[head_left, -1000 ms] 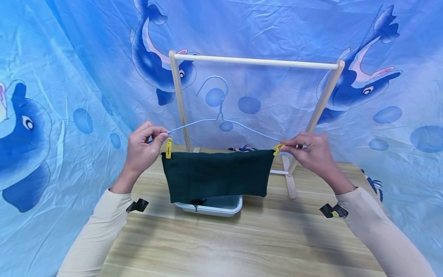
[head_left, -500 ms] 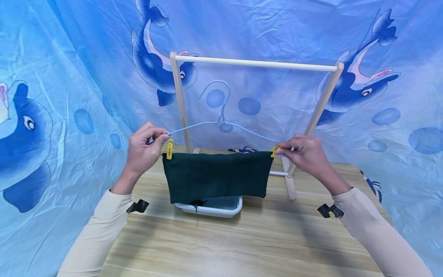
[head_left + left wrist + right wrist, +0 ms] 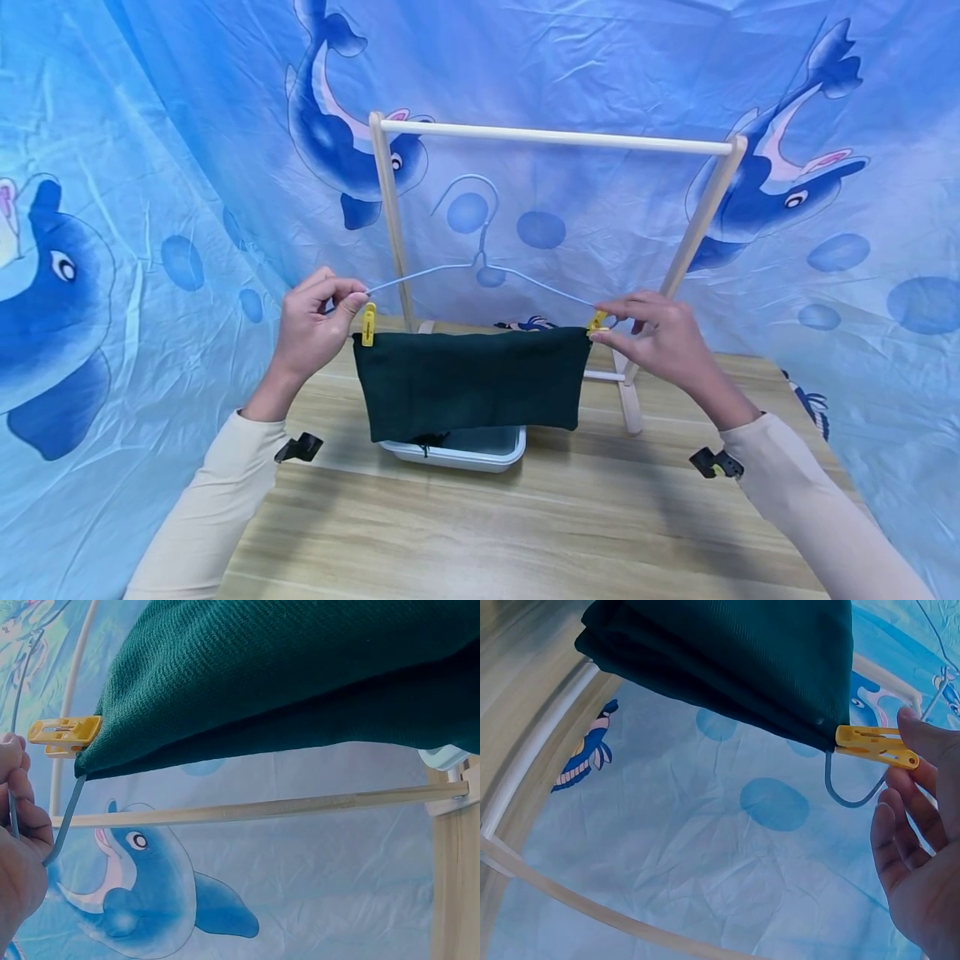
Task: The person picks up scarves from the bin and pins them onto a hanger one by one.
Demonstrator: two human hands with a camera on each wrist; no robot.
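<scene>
A pale blue wire hanger point(image 3: 480, 258) stands with its hook up, a folded dark green cloth point(image 3: 472, 379) draped below along its lower bar. My left hand point(image 3: 309, 321) grips the hanger's left corner between thumb and curled fingers. Just beside it, a yellow clothespin point(image 3: 67, 733) clamps the cloth's left top corner. At the opposite corner my right hand point(image 3: 660, 333) pinches a second yellow clothespin point(image 3: 874, 745) by its handles, thumb on one side and index finger on the other. That clothespin bites the cloth's right top corner, and the hanger's bent right end loops beneath it.
Behind the hanger a wooden rack point(image 3: 555, 136) with a white top rail stands on the wooden table point(image 3: 480, 533). Under the cloth sits a white basin point(image 3: 487, 458) with a small black thing at its rim. A blue dolphin-print curtain point(image 3: 637, 58) surrounds the table.
The right hand has shifted slightly left along with the right clothespin, and its thumb and index finger now stand wider apart on it. The left hand holds nearly still; the hanger dropped a little.
</scene>
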